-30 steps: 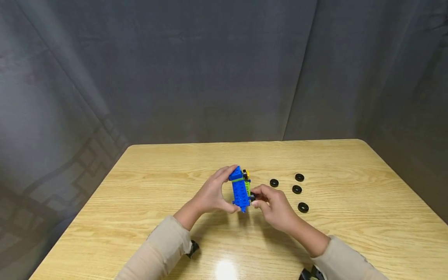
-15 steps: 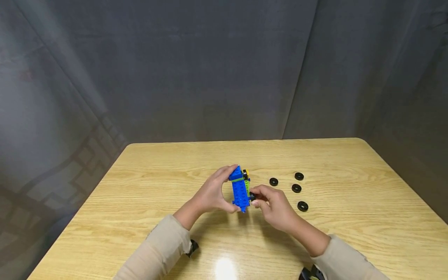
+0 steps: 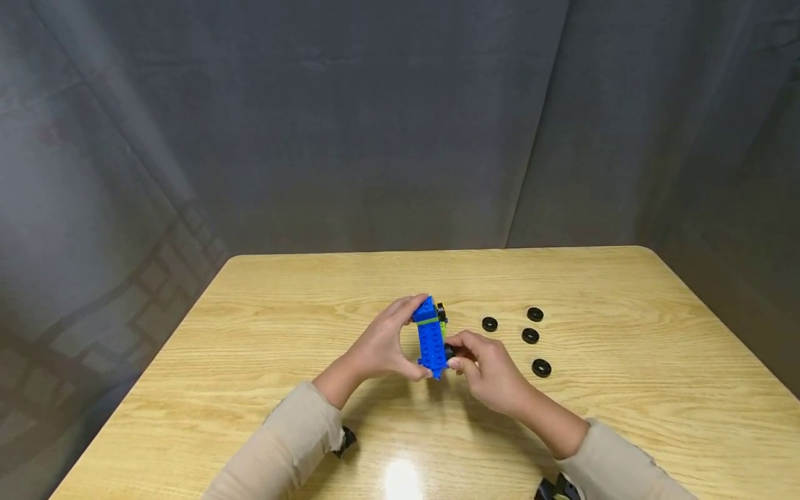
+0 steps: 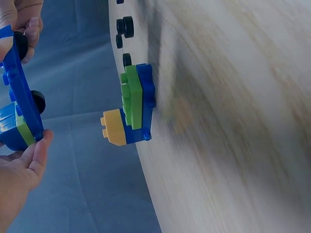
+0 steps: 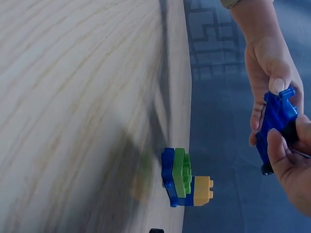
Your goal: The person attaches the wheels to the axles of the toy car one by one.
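Observation:
A blue toy car (image 3: pixel 431 340) with a light green stripe is held above the table. My left hand (image 3: pixel 381 347) grips it by its two ends, between thumb and fingers. One black wheel (image 4: pixel 38 102) sits on its side near the striped end. At the other end my right hand (image 3: pixel 490 368) pinches a second black wheel (image 3: pixel 450 351) against the car's side; whether it is seated on the axle I cannot tell. In the wrist views another car, blue, green and yellow (image 4: pixel 133 97), stands on the table; in the head view the held car mostly hides it.
Several loose black wheels (image 3: pixel 530 336) lie flat on the wooden table (image 3: pixel 300 298), right of the hands. Dark grey curtains (image 3: pixel 375 139) hang behind and beside the table. Black pieces (image 3: pixel 346 441) show by the sleeves.
The held car has shifted and turned slightly to the right, covering more of the green and yellow behind it. The right hand keeps its pinch on the wheel.

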`<state>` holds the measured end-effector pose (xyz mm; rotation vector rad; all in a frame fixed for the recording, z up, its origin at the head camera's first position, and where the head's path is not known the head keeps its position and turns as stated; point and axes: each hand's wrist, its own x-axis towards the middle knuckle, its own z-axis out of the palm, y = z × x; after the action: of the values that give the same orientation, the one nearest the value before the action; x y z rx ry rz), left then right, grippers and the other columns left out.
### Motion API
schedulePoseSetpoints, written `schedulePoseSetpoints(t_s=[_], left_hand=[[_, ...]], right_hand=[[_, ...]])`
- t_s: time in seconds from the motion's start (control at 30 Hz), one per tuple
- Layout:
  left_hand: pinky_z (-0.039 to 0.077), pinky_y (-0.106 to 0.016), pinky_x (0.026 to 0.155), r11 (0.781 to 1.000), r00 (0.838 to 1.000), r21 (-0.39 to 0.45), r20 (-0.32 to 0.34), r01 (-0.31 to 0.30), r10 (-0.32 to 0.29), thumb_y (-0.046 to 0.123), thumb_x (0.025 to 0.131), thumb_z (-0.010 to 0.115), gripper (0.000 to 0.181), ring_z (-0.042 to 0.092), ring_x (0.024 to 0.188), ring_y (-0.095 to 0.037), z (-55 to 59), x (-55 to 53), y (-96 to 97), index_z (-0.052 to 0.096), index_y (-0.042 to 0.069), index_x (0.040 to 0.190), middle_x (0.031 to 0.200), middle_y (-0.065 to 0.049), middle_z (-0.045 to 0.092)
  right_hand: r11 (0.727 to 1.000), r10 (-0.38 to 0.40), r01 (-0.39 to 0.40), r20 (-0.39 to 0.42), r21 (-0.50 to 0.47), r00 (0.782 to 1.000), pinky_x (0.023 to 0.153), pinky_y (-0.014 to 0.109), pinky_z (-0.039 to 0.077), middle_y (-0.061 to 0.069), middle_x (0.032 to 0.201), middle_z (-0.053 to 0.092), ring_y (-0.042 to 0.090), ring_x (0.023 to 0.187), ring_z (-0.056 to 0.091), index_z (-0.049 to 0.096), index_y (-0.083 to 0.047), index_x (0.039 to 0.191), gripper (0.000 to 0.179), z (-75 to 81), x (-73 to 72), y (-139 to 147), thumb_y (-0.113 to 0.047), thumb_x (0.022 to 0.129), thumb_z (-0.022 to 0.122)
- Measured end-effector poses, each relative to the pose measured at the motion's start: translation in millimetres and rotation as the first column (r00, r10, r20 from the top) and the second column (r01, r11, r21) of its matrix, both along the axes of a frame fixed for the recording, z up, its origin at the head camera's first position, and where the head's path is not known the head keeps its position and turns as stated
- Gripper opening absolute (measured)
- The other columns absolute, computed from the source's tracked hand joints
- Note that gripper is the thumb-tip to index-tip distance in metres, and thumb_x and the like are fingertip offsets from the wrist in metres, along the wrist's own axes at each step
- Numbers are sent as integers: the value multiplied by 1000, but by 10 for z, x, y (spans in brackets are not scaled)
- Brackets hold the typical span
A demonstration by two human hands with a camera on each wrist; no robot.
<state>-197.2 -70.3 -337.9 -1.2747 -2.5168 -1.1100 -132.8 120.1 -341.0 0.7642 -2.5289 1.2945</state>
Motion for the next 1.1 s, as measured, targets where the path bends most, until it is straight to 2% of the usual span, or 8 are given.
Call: schedulePoseSetpoints(t_s=[0.37,0.5,0.63,0.8,0.93,1.1], left_hand=[[40,-33,85,999,999,3,36,37,-37,32,53,82,102,41,105,-16,35,12,-37,26,8,135,125,-8,34],[40,-32,85,999,995,20,93,27,-29,35,56,79,97,43,104,-15,28,12,-58,28,11,134,123,-5,36],[41,-33,83,998,983,60,182,1,-12,30,68,72,78,49,99,-17,17,10,-72,32,12,132,121,-5,40],[44,-36,79,987,964,150,266,-55,13,16,84,55,44,54,93,-23,9,-1,-51,42,9,126,115,-9,46],[46,-30,74,969,955,215,290,-125,59,15,88,49,30,55,91,-23,11,17,-33,51,8,118,110,-8,50],[47,-27,68,945,943,272,322,-180,87,20,88,50,26,56,84,-18,-5,31,-39,57,10,111,103,-4,53]], right_hand=[[999,17,-18,36,31,999,65,23,47,5,90,57,11,74,55,56,2,98,18,53,18,45,3,79,56],[999,22,-24,55,23,998,68,25,47,4,92,58,14,78,56,57,1,99,20,67,18,69,3,79,56],[999,33,-34,82,11,996,72,25,46,5,94,58,17,84,56,57,1,100,22,62,13,94,6,78,56],[999,54,-52,120,-14,991,75,25,46,7,97,57,19,88,55,56,2,101,23,55,19,118,8,79,54],[996,79,-72,153,-50,985,75,25,46,9,98,56,23,89,54,56,3,103,23,61,35,127,6,80,53],[992,107,-93,183,-84,977,73,25,46,9,97,56,23,85,54,56,4,103,23,74,49,123,7,80,53]])
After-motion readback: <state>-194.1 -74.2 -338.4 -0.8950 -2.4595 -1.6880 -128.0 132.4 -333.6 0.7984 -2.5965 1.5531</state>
